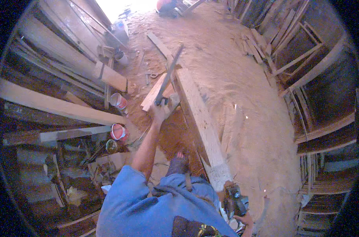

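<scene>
My left hand [159, 111] is closed around the near end of a long, narrow dark blade that looks like a handsaw [170, 75]. The blade slants up and away over short pieces of pale wood [153, 91]. Just right of it lies a long, thick wooden beam [199, 118], running from mid-floor toward my right side. At the beam's near end sits a dark, bulky thing [235, 199], perhaps a power tool. Beside it my right hand [245, 221] is low at the lower edge, fingers partly stretched over small silvery items [233, 224]; it seems to hold nothing.
Red and white buckets [118, 101] [118, 131] stand at left beside stacked planks [61, 104]. Wooden frames and boards [301, 59] lean along the right wall. Sawdust covers the floor [258, 130]. A pair of scissors-like tools [152, 75] lies beyond the wood pieces.
</scene>
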Motion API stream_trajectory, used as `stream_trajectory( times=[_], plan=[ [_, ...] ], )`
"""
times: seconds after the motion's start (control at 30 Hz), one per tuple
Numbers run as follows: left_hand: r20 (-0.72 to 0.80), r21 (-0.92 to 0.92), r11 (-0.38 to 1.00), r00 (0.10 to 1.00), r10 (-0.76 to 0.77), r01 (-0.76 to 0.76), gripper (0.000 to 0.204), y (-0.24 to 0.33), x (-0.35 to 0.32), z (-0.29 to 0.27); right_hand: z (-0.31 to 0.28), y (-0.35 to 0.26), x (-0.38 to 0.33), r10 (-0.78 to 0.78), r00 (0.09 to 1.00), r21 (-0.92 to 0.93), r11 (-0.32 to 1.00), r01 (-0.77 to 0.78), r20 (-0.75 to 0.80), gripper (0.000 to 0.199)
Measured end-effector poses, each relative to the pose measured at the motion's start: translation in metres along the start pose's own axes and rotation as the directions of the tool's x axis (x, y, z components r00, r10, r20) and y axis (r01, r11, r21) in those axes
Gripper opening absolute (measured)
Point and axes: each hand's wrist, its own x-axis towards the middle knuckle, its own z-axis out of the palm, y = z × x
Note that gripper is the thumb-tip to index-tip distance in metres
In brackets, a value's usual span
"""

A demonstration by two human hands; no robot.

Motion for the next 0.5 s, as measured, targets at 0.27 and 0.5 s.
stream_trajectory(
  times=[0.27,0.5],
  plan=[
    [0.307,0.231,0.925,0.924,0.227,-0.303,0.017,-0.008,0.14,0.089,0.012,-0.099,-0.009,0.062,0.955,0.021,0.998,-0.058,-0.291,0.06],
    [0.515,0.242,0.863,0.812,0.273,-0.444,0.015,-0.035,0.174,0.114,0.026,-0.323,-0.018,-0.041,0.864,0.105,0.989,0.107,-0.502,0.042]
  ],
)
